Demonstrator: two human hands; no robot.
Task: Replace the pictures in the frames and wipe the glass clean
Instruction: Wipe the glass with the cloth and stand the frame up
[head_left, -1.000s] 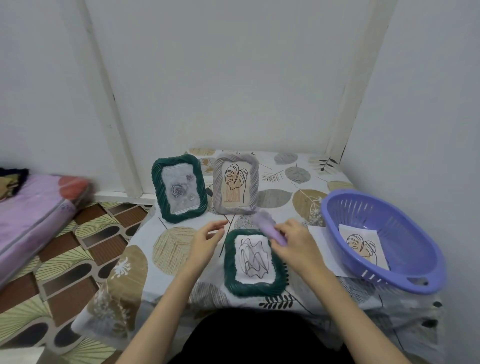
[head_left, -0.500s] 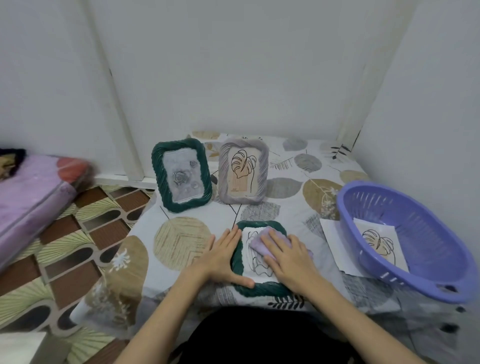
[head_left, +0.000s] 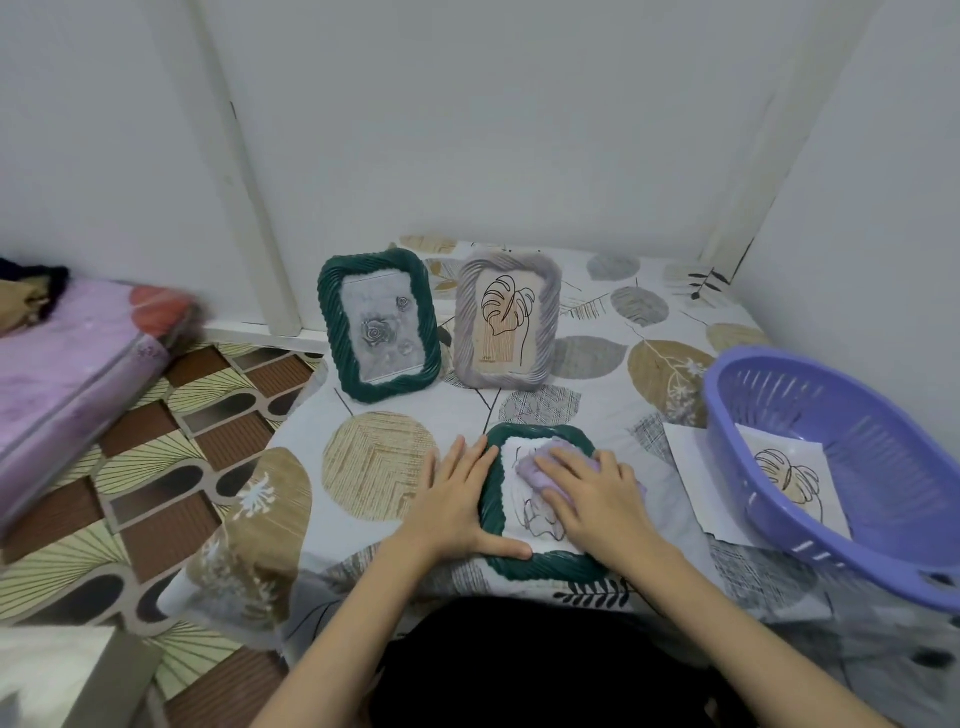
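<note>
Ribbed glossy green frame (head_left: 492, 499), soft lilac cloth (head_left: 531, 470) (fuzzy), slotted plastic basket (head_left: 883, 525), paper print (head_left: 787, 480).

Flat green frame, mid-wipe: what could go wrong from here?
The left hand only presses flat against the flat green frame's edge, so it could slide on the tablecloth. The right hand pushing the purple cloth hard might stress the glass. A wide stroke could topple the standing frames.

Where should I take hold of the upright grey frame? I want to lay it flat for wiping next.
Probably take the grey frame by its two long side rails near the top, coming down from above. It stands upright and leans back slightly, so the top is free. The ribbed border gives a firm grip and keeps fingers off the glass. The green frame stands close beside it, so stay high.
</note>
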